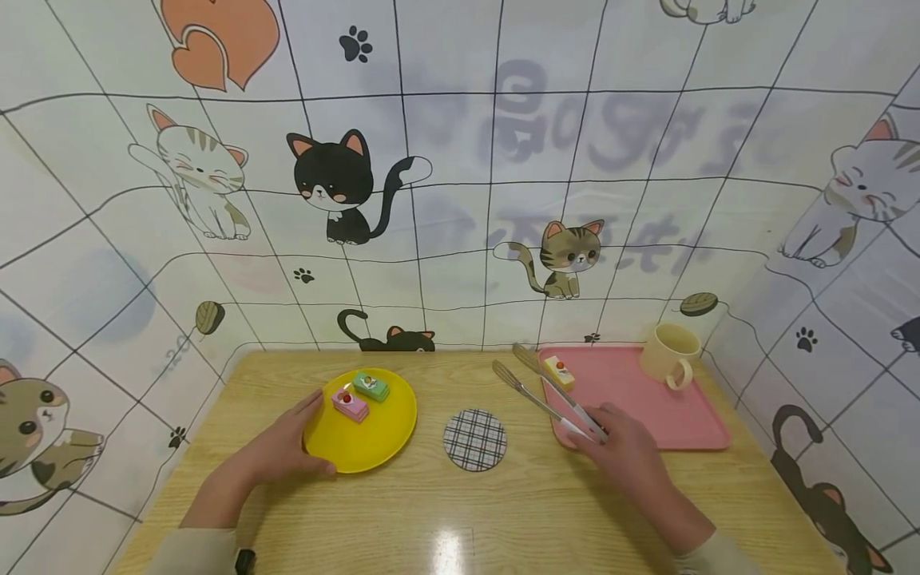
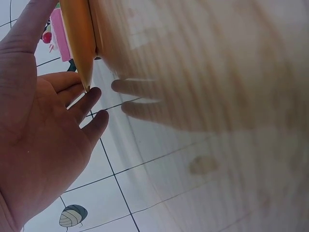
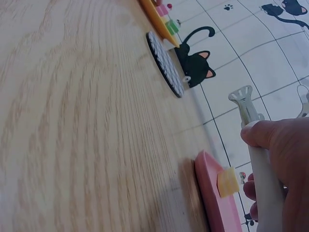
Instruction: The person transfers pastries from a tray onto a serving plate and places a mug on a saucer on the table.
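Observation:
In the head view my left hand rests against the left rim of a yellow plate, thumb and fingers spread along its edge. On that plate lie a pink toy cake slice and a green one, each topped with a small red fruit. The left wrist view shows the plate edge-on between thumb and fingers. My right hand grips metal tongs by their white handles, over the left part of a pink tray. The tong tips stand apart with nothing between them. A yellow cake slice sits on the tray beside one tong arm.
A round checked coaster lies between plate and tray. At the tray's back right corner stands a cream mug. The wooden table meets a cloth backdrop printed with cats at the back and sides.

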A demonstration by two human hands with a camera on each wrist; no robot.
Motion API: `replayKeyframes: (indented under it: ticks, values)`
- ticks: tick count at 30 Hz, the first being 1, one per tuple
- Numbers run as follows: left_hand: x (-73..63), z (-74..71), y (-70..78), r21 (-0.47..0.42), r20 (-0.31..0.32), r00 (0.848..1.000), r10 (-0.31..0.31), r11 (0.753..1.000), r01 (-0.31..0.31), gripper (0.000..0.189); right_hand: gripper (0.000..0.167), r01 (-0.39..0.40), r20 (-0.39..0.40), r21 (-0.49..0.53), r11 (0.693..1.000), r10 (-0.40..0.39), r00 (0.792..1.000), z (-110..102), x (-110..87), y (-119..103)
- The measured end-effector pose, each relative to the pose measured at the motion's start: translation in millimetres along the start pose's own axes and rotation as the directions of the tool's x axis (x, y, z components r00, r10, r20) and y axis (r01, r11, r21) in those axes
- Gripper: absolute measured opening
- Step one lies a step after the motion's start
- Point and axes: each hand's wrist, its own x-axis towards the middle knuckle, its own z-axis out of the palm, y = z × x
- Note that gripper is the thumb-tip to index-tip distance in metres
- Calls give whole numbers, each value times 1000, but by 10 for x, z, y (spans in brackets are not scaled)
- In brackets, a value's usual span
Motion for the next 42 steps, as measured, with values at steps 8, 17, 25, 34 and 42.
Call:
replayKeyframes:
  ticks: [8, 17, 25, 34, 42]
  values:
    - [-2, 5, 9, -6, 2, 1000, -10, 1000, 10, 133, 43, -41, -2, -15, 999, 41, 999, -139, -40, 135]
    - [-1, 6, -3, 2, -5, 1000, -4, 1000, 4, 133, 48, -121, -7, -39, 992, 121, 993, -271, -108, 264]
    - [4, 12, -11, 3, -6, 1000, 0, 1000, 0, 134, 46, -123, -29, -73, 990, 121, 992, -319, -190, 384]
    - [6, 11, -3, -4, -2, 1000, -11, 1000, 11, 133, 44, -132, -14, -101, 986, 132, 991, -337, -257, 467]
    - [2, 10, -4, -11, 3, 1000, -19, 1000, 19, 132, 43, -108, 2, -98, 989, 109, 994, -339, -288, 518]
